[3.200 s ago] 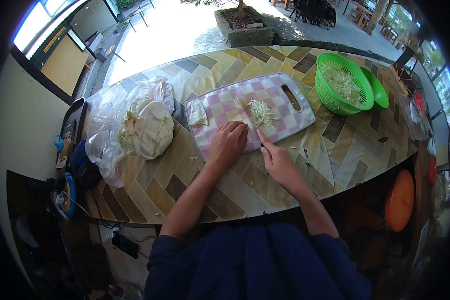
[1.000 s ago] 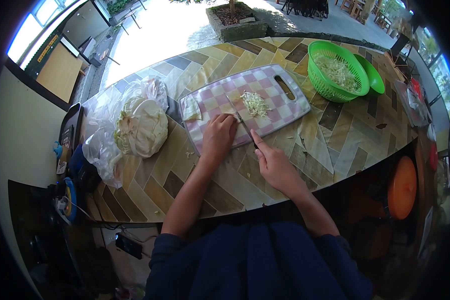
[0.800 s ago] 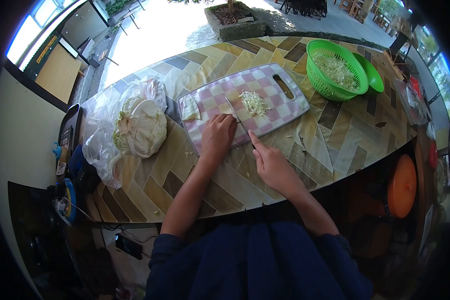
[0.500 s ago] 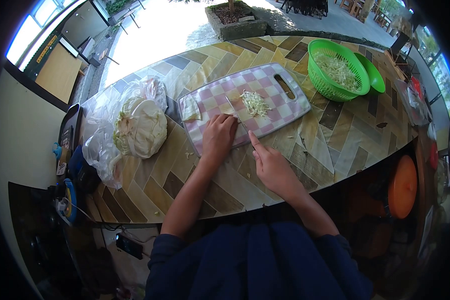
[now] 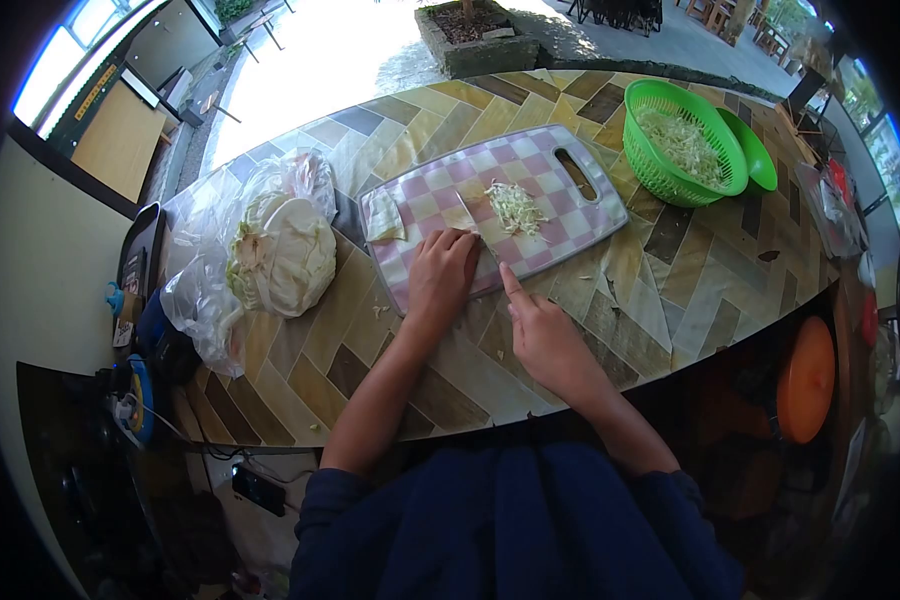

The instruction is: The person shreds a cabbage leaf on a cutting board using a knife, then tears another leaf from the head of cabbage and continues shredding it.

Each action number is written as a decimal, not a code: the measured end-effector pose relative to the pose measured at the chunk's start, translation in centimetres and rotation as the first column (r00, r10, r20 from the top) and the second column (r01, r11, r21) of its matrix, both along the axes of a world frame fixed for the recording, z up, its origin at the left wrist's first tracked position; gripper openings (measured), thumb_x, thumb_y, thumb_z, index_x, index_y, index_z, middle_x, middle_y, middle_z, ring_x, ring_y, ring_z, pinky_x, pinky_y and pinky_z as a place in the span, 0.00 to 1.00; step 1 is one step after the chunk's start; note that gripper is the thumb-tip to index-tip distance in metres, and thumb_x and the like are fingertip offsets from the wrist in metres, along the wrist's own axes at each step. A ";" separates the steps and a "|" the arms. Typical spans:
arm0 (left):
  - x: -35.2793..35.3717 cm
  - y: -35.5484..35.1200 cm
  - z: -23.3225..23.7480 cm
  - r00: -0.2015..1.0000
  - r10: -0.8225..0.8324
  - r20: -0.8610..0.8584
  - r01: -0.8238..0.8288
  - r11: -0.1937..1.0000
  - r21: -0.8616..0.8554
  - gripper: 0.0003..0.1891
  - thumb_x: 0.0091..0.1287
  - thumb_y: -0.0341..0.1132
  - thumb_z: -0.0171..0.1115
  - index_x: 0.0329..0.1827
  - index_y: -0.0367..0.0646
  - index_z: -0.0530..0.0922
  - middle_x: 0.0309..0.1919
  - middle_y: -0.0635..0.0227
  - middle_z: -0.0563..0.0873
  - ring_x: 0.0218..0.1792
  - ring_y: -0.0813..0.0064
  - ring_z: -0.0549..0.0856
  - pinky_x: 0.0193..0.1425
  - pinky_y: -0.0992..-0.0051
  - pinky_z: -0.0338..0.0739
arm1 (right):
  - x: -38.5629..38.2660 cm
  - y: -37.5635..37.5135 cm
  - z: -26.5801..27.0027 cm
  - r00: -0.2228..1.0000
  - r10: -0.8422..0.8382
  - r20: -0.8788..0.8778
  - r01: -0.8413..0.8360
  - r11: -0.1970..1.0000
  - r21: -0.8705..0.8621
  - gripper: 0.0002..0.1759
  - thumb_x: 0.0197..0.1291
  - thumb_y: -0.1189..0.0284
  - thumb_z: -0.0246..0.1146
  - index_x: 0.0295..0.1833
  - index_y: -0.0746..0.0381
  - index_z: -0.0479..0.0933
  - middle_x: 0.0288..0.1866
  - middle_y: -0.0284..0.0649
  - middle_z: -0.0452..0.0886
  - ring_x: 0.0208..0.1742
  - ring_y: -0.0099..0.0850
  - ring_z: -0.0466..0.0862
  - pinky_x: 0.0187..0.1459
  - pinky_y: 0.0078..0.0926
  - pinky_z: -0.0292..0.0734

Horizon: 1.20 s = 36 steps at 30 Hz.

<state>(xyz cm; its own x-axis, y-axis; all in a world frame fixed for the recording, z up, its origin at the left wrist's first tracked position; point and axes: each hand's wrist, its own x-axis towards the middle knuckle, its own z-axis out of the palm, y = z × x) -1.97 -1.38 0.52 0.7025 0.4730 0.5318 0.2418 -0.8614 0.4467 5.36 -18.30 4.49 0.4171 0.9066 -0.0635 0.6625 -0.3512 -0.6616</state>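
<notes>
My right hand point(image 5: 548, 340) grips a knife point(image 5: 466, 210), its index finger stretched along the top, with the thin blade slanting across the pink-and-white checked cutting board point(image 5: 435, 185). Just left of the blade, my left hand point(image 5: 443, 268) has its fingers curled and pressed down on a small piece of cabbage, mostly hidden beneath them. To the right of the knife lies a little heap of shredded cabbage point(image 5: 516, 208). Another flat cabbage piece point(image 5: 384, 217) rests at the board's left end.
A cut cabbage head point(image 5: 285, 258) sits on a clear plastic bag point(image 5: 195, 285) left of the board. At the far right, a green basket point(image 5: 667, 178) holds shredded cabbage beside a second green container point(image 5: 758, 150). The tabletop point(image 5: 610, 310) has a curved front edge.
The view has shifted slightly. Both hands stay at the same place on the board, with the knife still against the left fingertips; its blade looks slightly tilted compared with before.
</notes>
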 end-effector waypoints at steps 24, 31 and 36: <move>0.1 -0.1 1.4 0.986 0.088 -0.138 -0.114 0.975 -0.192 0.08 0.67 0.33 0.61 0.43 0.40 0.83 0.44 0.57 0.88 0.46 0.55 0.85 0.50 0.61 0.78 | 1.8 1.1 -1.0 0.997 -0.023 0.073 0.022 0.999 0.023 0.34 0.66 0.76 0.51 0.78 0.61 0.55 0.43 0.64 0.79 0.44 0.60 0.81 0.47 0.51 0.77; 0.2 0.5 0.1 0.999 0.039 -0.008 -0.039 0.999 -0.020 0.07 0.66 0.33 0.62 0.39 0.39 0.83 0.45 0.61 0.88 0.45 0.57 0.85 0.51 0.62 0.79 | 1.9 0.7 -0.1 1.000 -0.001 -0.017 0.004 0.981 0.195 0.32 0.68 0.74 0.52 0.77 0.60 0.58 0.41 0.61 0.80 0.43 0.58 0.80 0.47 0.51 0.74; 0.2 0.6 0.1 0.999 0.026 -0.032 -0.027 0.999 -0.032 0.07 0.65 0.31 0.62 0.39 0.38 0.83 0.44 0.59 0.87 0.45 0.56 0.85 0.51 0.62 0.78 | 0.7 -0.1 0.8 0.998 0.029 -0.049 -0.023 0.993 0.119 0.31 0.69 0.73 0.52 0.77 0.59 0.57 0.40 0.61 0.79 0.42 0.59 0.80 0.47 0.52 0.74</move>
<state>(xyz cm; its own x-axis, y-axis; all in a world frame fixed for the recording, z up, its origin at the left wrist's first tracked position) -1.81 -0.79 0.62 0.7058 0.5083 0.4935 0.2786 -0.8396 0.4663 6.09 -18.37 5.31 0.3920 0.9196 0.0245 0.6352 -0.2513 -0.7303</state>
